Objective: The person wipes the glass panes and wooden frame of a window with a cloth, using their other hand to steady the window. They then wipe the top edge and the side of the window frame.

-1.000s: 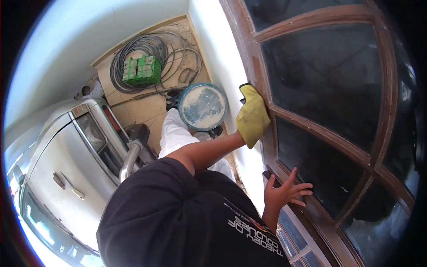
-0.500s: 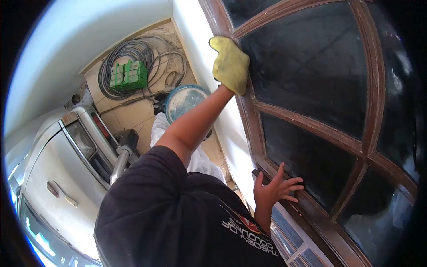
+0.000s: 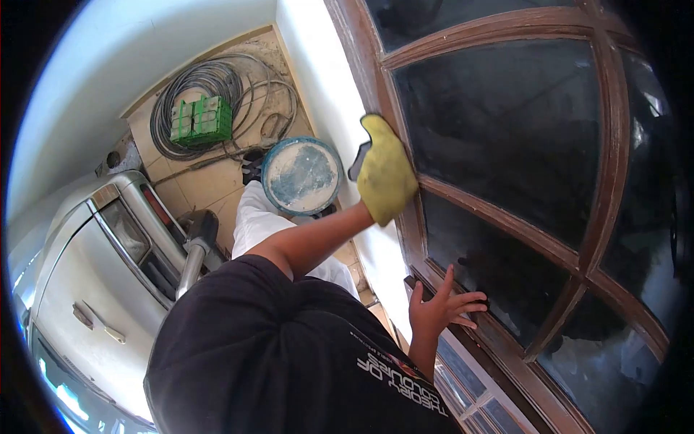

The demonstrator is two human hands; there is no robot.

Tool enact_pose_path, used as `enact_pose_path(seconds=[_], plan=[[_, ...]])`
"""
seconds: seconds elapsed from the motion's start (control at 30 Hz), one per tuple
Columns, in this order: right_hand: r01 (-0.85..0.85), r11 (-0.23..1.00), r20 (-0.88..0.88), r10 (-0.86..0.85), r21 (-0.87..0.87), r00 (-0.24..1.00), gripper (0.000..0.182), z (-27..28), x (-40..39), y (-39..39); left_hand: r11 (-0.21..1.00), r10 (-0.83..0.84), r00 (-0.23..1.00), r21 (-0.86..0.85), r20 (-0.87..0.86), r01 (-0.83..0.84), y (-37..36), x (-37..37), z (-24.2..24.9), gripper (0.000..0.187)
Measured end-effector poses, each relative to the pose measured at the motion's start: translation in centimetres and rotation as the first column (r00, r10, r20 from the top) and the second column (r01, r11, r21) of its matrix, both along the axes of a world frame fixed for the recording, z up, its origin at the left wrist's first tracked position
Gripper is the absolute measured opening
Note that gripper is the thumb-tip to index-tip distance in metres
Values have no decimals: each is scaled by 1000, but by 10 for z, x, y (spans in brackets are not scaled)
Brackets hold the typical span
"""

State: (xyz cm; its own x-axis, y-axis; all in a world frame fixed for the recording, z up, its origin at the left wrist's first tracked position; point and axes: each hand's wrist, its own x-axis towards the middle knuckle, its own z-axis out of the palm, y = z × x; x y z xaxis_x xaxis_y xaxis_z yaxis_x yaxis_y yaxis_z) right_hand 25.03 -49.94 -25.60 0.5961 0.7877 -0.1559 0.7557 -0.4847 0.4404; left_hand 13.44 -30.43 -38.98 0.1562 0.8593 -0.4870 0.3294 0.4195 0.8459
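My left hand, inside a yellow cloth mitt (image 3: 387,177) with a dark grey patch at its side, presses against the left upright of the brown wooden window frame (image 3: 499,213). The mitt hides the fingers, so their pose does not show. Lower down, my bare right hand (image 3: 442,307) has its fingers spread, resting by the frame's lower rail and a dark glass pane (image 3: 499,98). Nothing is seen in that hand.
A round lidded bucket (image 3: 302,176) stands by my feet. Beyond it, a coiled hose (image 3: 168,108) surrounds a green crate-like block (image 3: 201,120) on the tiles. At left is a silver vehicle (image 3: 105,278), and a white wall (image 3: 312,65) adjoins the window.
The mitt on my left hand has slid down along the frame's upright toward my body. My right hand has stayed in about the same place, fingers still spread.
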Motion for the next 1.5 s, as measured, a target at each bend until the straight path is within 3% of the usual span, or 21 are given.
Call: enact_pose_path(seconds=[0.03,0.07,0.13,0.27,0.33,0.4,0.5,0.53,0.6,0.7,0.83,0.9,0.93,1.0,1.03,1.1,1.23,1.3,1.33,1.4,1.5], plan=[[-13,1000,8,13,7,1000,75,-1,2,-1,858,17,979,506,-202,89,-23,12,-27,45],[-26,1000,16,26,13,1000,75,-2,3,-3,479,135,924,840,-359,256,-72,60,-112,49],[-19,1000,9,19,5,1000,74,-1,3,-2,473,102,944,850,-313,231,-112,87,-138,49],[23,998,-56,-26,-55,998,70,4,6,-1,491,5,979,853,-206,177,-136,100,-134,48],[-27,998,-21,26,-49,999,71,-3,12,-11,439,21,949,855,-316,275,-130,94,-129,48],[-80,996,9,80,-41,997,73,-5,14,-14,496,-60,998,867,-13,41,-118,92,-136,48],[-83,995,-1,84,-59,997,72,-5,16,-15,598,-183,970,801,162,-21,-107,82,-142,49],[-72,995,-14,71,-74,997,72,-5,17,-14,594,-184,970,804,162,-22,-102,74,-135,49],[-51,995,-24,49,-86,998,72,-5,18,-16,452,-58,997,892,45,-14,-95,62,-123,47],[-87,993,-11,87,-74,996,72,-8,16,-18,553,-36,994,831,101,-64,-92,57,-117,51],[-15,996,-35,12,-85,999,71,-4,10,-8,543,0,1000,840,-6,5,-58,41,-102,49],[15,995,-37,-18,-97,999,72,-2,9,-5,591,-26,996,802,-91,89,-31,31,-85,32],[32,993,-61,-39,-109,997,70,0,8,-3,589,-23,996,804,-87,84,-7,17,-49,32],[50,992,-82,-60,-116,995,69,1,6,-1,936,-127,940,275,-318,219,42,-14,29,11],[48,992,-76,-57,-115,995,69,1,4,-1,935,-126,940,280,-317,219,49,-13,14,11],[51,993,-73,-59,-107,996,70,4,-1,3,669,195,946,741,-257,63,57,-13,-15,8],[100,989,-120,-113,-113,986,72,13,-12,12,696,100,902,677,-421,238,83,-56,34,10],[113,989,-138,-126,-98,982,73,17,-17,14,686,-47,826,582,-562,436,94,-72,45,12],[124,987,-138,-137,-97,981,73,18,-19,16,676,-49,823,588,-566,444,99,-74,37,12],[151,985,-141,-162,-89,977,74,19,-24,18,448,106,834,775,-542,447,107,-69,6,16],[169,985,-129,-167,9,977,74,19,-37,22,401,138,886,843,-442,358,98,-66,-4,17]])
